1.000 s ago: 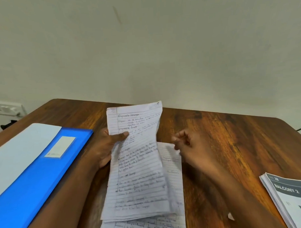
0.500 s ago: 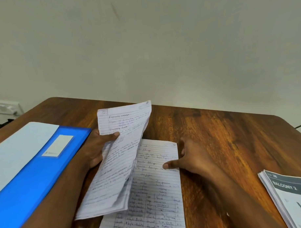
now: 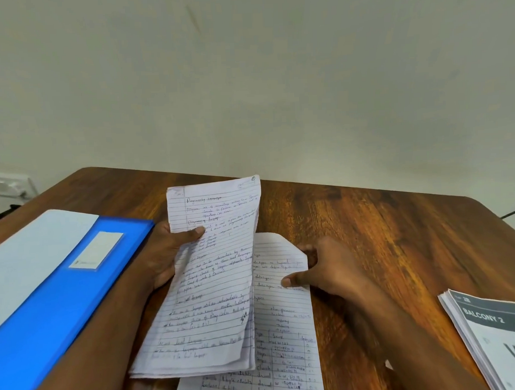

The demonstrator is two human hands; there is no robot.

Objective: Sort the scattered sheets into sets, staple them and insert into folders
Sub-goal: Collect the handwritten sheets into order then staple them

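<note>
left hand (image 3: 165, 253) grips a small bundle of lined sheets (image 3: 212, 284), thumb on its face, tilted up off the table (image 3: 383, 234), likely to read the heading. right hand (image 3: 326, 268) pinches the right edge of a loose sheet (image 3: 284, 325) lying right of the bundle, partly under it. blue folder (image 3: 64, 289) left of the bundle, shut, likely waiting

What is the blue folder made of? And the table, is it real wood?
The blue folder looks like smooth plastic: its colour is even and bright, with a slight sheen and a crisp edge, though coated card is possible. The table shows brown wood grain streaks with a glossy finish; whether it is solid wood or a printed laminate cannot be told from here.
</note>
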